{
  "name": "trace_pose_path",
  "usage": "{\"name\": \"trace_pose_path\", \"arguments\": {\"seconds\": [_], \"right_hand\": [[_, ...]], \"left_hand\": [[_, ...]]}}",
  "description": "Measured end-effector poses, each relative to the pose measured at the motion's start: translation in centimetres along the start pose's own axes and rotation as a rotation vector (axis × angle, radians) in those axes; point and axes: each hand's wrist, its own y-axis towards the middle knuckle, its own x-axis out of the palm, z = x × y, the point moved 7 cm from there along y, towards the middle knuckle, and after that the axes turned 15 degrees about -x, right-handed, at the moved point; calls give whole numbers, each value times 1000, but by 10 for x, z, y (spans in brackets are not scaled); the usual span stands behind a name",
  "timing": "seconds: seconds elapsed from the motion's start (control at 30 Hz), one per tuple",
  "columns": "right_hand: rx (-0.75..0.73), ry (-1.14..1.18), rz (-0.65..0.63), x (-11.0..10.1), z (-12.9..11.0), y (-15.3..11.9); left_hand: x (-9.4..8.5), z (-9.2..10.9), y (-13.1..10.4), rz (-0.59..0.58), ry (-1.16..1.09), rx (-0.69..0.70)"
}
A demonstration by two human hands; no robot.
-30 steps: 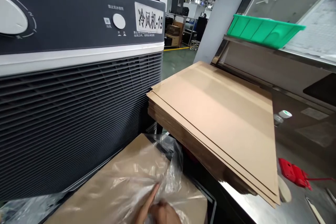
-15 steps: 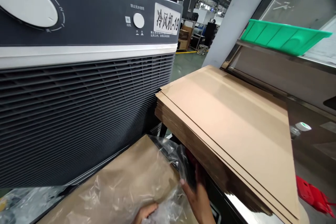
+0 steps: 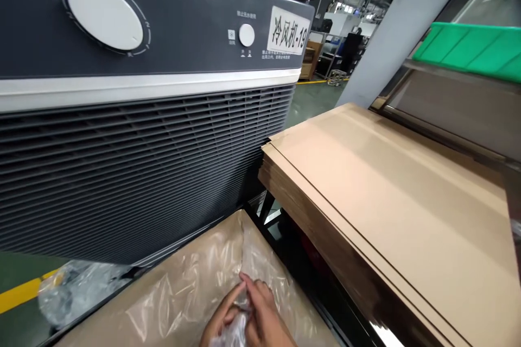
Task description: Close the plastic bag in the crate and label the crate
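Clear plastic film lies wrinkled over a flat brown cardboard stack at the bottom of the view. My left hand is closed on a bunched part of the film, its index finger pointing forward. Touching it at the fingertips, my right hand has its fingers together and also pinches the gathered film. The film's folded edge runs from the far corner down to my fingers. Part of the bunch is hidden beneath both hands.
A grey air cooler with a white knob stands in front and to the left. At right lies a tall stack of cardboard sheets; behind it is a green bin. Crumpled clear plastic is at lower left.
My right hand has come left from the stack's right edge to meet my left hand. The loose film at that edge is now folded over the top. The view has shifted left.
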Motion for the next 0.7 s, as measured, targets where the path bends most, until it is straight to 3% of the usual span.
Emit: {"name": "trace_pose_path", "arguments": {"seconds": [0.07, 0.13, 0.27, 0.37, 0.47, 0.6, 0.7], "right_hand": [[3, 1, -231, 9, 3, -7], [49, 71, -413, 2, 3, -9], [101, 148, -595, -25, -14, -4], [109, -16, -526, -32, -18, 3], [-22, -160, -407, -30, -26, 19], [-183, -120, -252, -35, -42, 55], [-285, -113, -274, -31, -52, 79]], "left_hand": [[-2, 5, 3, 3, 96, 28], [-1, 11, 4, -18, 179, 89], [-3, 13, 6, -17, 110, 94], [-11, 14, 9, 51, -19, 149], [-20, 14, 14, 91, -172, 228], [1, 8, 18, -115, -123, 183], [14, 4, 20, -88, -44, 106]]}}
